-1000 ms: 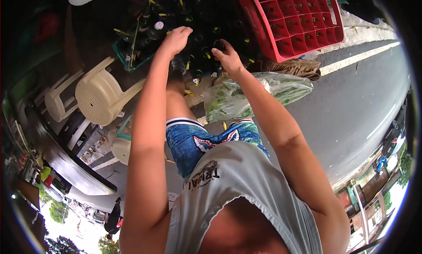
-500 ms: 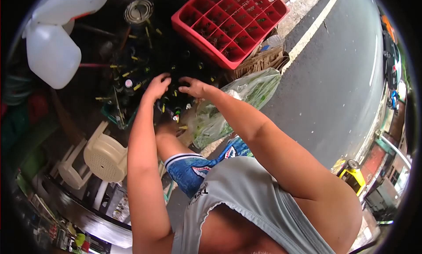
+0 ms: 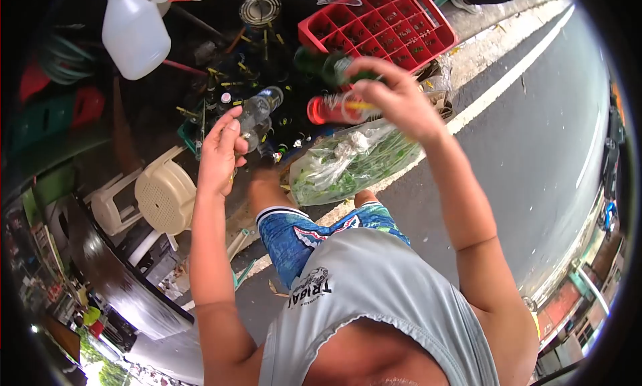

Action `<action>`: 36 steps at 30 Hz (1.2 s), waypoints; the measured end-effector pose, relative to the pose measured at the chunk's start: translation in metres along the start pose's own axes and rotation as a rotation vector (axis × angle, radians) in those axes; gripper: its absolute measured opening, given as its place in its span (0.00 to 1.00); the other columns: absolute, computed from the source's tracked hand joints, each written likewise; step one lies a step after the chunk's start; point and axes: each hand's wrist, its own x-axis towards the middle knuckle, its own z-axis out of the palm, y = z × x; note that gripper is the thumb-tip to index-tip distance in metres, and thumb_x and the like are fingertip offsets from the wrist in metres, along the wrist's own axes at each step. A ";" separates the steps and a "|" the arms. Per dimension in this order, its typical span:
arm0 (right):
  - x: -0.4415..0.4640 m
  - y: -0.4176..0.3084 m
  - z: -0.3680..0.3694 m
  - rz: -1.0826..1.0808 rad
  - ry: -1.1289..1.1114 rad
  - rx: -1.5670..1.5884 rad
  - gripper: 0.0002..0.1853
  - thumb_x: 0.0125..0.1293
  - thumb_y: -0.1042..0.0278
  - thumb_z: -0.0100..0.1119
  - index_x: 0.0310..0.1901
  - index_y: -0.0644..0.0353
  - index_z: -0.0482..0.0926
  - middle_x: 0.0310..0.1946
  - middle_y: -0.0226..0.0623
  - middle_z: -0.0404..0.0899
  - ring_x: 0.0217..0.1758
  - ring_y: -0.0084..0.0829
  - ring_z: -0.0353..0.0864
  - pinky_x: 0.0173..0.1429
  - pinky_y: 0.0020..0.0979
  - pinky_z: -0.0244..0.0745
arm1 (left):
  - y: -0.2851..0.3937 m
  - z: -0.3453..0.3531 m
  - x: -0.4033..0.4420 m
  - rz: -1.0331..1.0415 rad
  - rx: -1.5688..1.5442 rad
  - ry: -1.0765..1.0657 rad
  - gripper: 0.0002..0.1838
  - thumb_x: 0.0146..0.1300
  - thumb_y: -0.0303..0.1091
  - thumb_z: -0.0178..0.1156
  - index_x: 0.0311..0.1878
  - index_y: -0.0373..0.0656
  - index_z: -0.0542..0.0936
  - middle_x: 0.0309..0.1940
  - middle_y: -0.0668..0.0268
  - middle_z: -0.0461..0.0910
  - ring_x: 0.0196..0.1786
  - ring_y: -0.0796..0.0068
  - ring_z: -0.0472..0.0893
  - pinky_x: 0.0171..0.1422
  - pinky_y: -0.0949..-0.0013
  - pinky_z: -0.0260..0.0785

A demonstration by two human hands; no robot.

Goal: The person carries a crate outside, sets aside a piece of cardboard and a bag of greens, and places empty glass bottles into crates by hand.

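In my left hand (image 3: 221,152) are clear glass bottles (image 3: 262,106), seemingly two, tilted away from me. My right hand (image 3: 401,102), smeared by motion, is closed around green glass bottles (image 3: 328,66) and a red bottle (image 3: 326,110) in front of the crate's near edge. That red crate (image 3: 435,48), divided into compartments, sits at the upper right, with the green bottles overlapping its lower left corner. Below both hands, several dark bottles (image 3: 284,122) with yellow bits at their necks stand in shadow.
A clear plastic bag of green leaves (image 3: 354,165) lies below my right hand. Cream plastic stools (image 3: 164,192) stand at left, and a white jug (image 3: 137,35) at upper left. Road (image 3: 521,145) runs along the right, where vehicles are visible.
Both hands have come up from among the dark bottles, now with bottles in them. My right hand moved up and right towards the crate; my left moved slightly left. The view has shifted.
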 end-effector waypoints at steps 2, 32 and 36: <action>0.010 -0.036 -0.019 0.051 0.016 0.027 0.15 0.66 0.69 0.58 0.53 0.61 0.79 0.37 0.30 0.80 0.39 0.20 0.81 0.46 0.25 0.79 | 0.007 0.016 -0.020 0.092 -0.360 0.063 0.22 0.74 0.45 0.53 0.67 0.48 0.73 0.24 0.75 0.73 0.28 0.86 0.73 0.28 0.80 0.65; 0.009 0.095 -0.113 -0.272 0.223 0.034 0.28 0.65 0.75 0.46 0.69 0.59 0.69 0.64 0.42 0.75 0.71 0.32 0.70 0.70 0.35 0.68 | 0.098 0.184 0.001 0.765 0.510 -0.521 0.20 0.67 0.40 0.61 0.60 0.46 0.79 0.27 0.61 0.81 0.27 0.73 0.80 0.34 0.69 0.72; -0.044 0.144 -0.072 -0.195 0.212 -0.155 0.39 0.55 0.88 0.52 0.72 0.57 0.63 0.72 0.42 0.61 0.72 0.37 0.67 0.74 0.37 0.64 | 0.074 0.207 0.027 1.002 0.853 -0.519 0.17 0.64 0.43 0.59 0.55 0.53 0.81 0.28 0.52 0.82 0.31 0.55 0.83 0.39 0.57 0.76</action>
